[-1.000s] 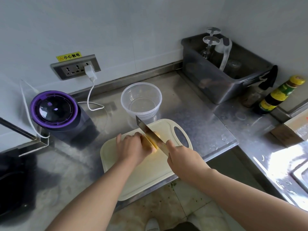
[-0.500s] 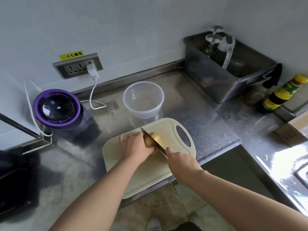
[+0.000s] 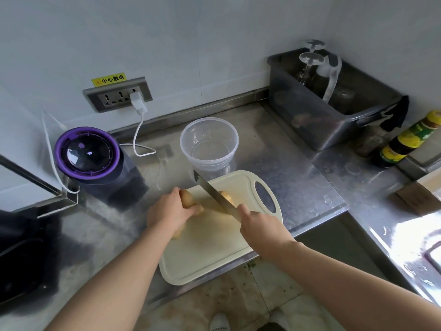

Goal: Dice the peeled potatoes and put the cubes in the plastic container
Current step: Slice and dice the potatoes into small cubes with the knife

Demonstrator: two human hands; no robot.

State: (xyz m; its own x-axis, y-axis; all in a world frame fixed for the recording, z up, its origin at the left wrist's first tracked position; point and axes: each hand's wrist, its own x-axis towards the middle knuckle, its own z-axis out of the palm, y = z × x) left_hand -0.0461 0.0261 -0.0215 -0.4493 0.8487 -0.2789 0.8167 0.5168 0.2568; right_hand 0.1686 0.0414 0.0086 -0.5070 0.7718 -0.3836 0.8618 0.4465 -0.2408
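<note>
Peeled potato (image 3: pixel 188 203) on the cream cutting board (image 3: pixel 214 254), gripped from above in the curled fingers of the left hand (image 3: pixel 170 211); second piece (image 3: pixel 225 195) just past the knife (image 3: pixel 210 191), third piece (image 3: pixel 177 233) half hidden under the left wrist. Probably firm and dense, stiff under the blade, wet and slippery on cut faces; best laid flat side down and pinned on the rounded back, fingertips tucked clear of the edge. Right hand (image 3: pixel 261 226) closed round the knife handle, blade slanting between the two upper pieces. Beyond the board, plastic container (image 3: pixel 183 149) with no cubes yet, on the steel counter (image 3: pixel 298 177).
</note>
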